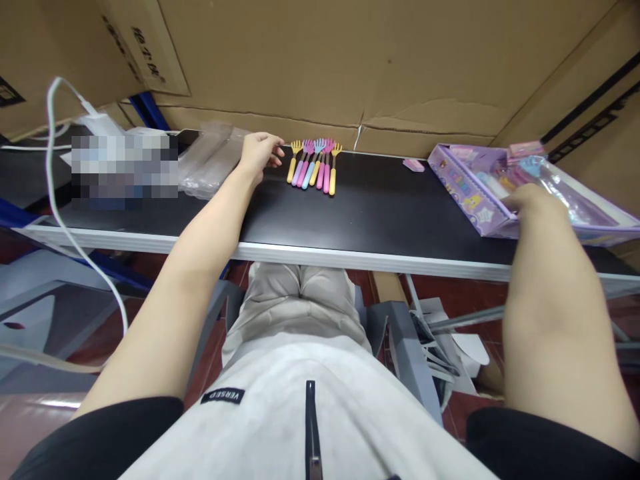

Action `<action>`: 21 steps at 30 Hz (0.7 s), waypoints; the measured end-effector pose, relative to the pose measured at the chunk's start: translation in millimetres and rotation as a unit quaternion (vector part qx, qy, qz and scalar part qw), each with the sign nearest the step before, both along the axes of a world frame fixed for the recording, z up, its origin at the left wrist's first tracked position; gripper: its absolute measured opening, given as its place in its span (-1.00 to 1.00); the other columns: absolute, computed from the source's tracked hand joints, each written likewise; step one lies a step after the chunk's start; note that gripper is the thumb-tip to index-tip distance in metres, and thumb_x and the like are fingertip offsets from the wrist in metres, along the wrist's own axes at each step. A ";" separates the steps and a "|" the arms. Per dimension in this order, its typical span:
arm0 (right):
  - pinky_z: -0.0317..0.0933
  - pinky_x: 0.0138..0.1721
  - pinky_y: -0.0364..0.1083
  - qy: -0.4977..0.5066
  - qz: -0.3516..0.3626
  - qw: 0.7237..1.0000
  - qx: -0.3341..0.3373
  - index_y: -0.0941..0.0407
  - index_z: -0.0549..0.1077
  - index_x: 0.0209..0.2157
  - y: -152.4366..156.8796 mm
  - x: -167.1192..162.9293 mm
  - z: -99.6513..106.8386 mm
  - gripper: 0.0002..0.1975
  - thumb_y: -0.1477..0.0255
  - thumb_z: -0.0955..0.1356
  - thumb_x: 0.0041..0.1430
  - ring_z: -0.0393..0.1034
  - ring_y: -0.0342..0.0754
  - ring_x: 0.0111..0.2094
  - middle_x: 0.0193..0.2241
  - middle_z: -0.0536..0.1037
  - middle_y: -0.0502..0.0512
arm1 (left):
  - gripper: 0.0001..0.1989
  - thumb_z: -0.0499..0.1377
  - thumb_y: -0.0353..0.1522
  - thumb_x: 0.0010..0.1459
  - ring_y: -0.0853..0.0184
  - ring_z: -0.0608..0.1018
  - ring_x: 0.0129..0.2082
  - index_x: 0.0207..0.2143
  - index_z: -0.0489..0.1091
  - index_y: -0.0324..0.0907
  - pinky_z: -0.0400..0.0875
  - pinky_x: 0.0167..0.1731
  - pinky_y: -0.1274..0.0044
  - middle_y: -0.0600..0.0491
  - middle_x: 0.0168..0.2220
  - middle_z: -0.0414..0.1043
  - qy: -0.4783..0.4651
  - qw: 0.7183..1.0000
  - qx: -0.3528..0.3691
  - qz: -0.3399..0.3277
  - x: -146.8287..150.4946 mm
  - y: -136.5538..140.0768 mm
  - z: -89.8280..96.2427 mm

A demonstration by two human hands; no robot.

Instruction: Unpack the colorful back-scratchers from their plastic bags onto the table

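On the black tabletop (380, 207), several small toy forks (313, 167) lie side by side in a row, with yellow, pink, purple and blue handles and tines facing away from me. Just left of the row, my left hand (259, 155) rests with loosely bent fingers apart, holding nothing I can see. My right hand (533, 197) reaches into a purple printed box (457, 193) at the right. Its fingers are hidden among the contents, so I cannot see what it touches. Pink, yellow and blue plastic pieces (515, 177) show beside it.
Clear plastic bags (213, 160) lie left of my left hand, beside a blurred-out area. A white cable (55, 180) hangs over the table's left end. A small pink piece (413, 165) lies near the box. Cardboard (320, 67) walls the back; a silver edge (370, 259) runs along the front.
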State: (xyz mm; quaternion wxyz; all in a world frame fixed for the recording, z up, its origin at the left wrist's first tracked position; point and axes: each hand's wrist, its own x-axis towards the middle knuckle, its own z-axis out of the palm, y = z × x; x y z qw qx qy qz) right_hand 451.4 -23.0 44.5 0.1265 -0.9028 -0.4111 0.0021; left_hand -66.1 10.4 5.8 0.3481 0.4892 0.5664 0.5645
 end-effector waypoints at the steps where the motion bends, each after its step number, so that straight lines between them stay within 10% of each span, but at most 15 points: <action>1: 0.25 0.30 0.24 0.012 -0.019 0.999 -0.022 0.18 -0.05 -0.94 -4.1 -4.5 2.3 -0.26 0.80 0.50 -0.06 0.40 0.47 0.31 0.21 0.49 0.61 | -0.85 0.31 -0.27 0.10 0.37 0.49 -0.50 -0.44 0.40 -0.09 0.32 -0.49 0.54 0.10 -0.52 0.45 0.006 1.000 0.002 -0.002 -1.6 2.6 -2.0; 17: 0.21 0.36 0.19 -0.003 -0.027 0.999 -0.024 0.14 -0.02 -0.76 -10.3 -9.4 -1.1 -0.34 0.77 0.47 0.08 0.34 0.39 0.36 0.23 0.48 0.63 | -0.66 0.25 0.01 0.02 0.36 0.46 -0.39 -0.40 0.36 -0.04 0.35 -0.26 0.42 0.22 -0.63 0.35 0.053 0.999 0.005 -0.006 -4.3 2.6 -2.7; 21: 0.20 0.40 0.13 0.007 -0.040 0.999 0.006 0.17 0.48 -0.49 -13.0 -9.7 -2.7 -0.77 0.72 0.49 0.10 0.31 0.30 0.40 0.25 0.46 0.63 | -0.78 0.28 -0.13 0.03 0.36 0.50 -0.43 -0.41 0.38 -0.04 0.37 -0.33 0.43 0.19 -0.58 0.44 0.041 0.999 0.019 -0.024 -9.9 12.8 -8.8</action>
